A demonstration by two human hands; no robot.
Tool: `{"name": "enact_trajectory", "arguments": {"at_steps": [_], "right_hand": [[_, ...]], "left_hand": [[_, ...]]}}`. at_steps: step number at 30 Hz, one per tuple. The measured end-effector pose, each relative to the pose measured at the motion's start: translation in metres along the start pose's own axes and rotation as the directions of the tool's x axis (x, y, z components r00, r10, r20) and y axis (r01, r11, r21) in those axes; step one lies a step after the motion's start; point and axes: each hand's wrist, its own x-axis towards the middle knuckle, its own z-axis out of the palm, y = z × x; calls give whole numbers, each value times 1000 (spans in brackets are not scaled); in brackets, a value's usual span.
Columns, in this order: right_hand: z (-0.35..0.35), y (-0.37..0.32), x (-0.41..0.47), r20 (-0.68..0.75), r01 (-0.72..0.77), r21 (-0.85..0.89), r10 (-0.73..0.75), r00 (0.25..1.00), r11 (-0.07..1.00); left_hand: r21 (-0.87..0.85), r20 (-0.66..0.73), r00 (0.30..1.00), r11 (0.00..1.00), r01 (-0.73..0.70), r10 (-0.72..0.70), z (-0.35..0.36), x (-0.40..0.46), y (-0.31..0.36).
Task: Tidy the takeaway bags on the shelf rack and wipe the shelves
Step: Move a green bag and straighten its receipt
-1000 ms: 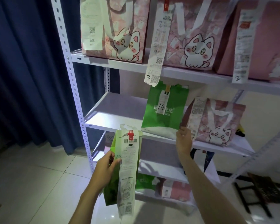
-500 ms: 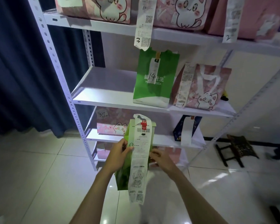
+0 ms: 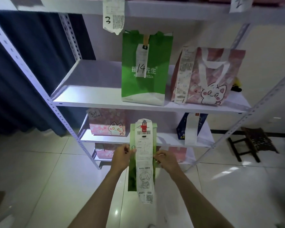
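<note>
We hold a light green paper takeaway bag (image 3: 132, 175) upright in front of the white metal shelf rack (image 3: 105, 102), below its middle shelf and clear of every board. A long white receipt (image 3: 144, 160) hangs down its front from a red sticker, with a barcode near the top, a printed cartoon figure lower down and a QR code at the bottom; the small print is too blurred to read. Our left hand (image 3: 121, 156) pinches the bag's left edge between thumb and curled fingers, and our right hand (image 3: 165, 159) pinches the right edge the same way.

On the middle shelf stands a tall dark green paper bag (image 3: 158, 66) whose slip bears a handwritten "14" over white lettering ending in "PIZZA". Just beside it sits a pink cat-print tote bag (image 3: 220, 76) with its own receipt. Above, a hanging receipt marked "3" (image 3: 113, 15) drops from the top shelf.
</note>
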Motion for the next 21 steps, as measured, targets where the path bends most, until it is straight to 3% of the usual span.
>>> {"name": "enact_trajectory", "arguments": {"at_steps": [9, 12, 15, 21], "right_hand": [[5, -2, 73, 8, -74, 34, 73, 997, 997], [11, 1, 102, 2, -8, -21, 8, 1000, 1000], [12, -1, 132, 5, 25, 36, -25, 1000, 999], [15, -9, 178, -91, 160, 4, -159, 983, 987]], "left_hand": [[-18, -1, 997, 997, 76, -76, 23, 65, -7], [-8, 21, 998, 999, 51, -51, 24, 90, -8], [9, -8, 1000, 1000, 24, -24, 27, 114, -5], [-90, -31, 998, 995, -52, 50, 32, 150, -4]]}}
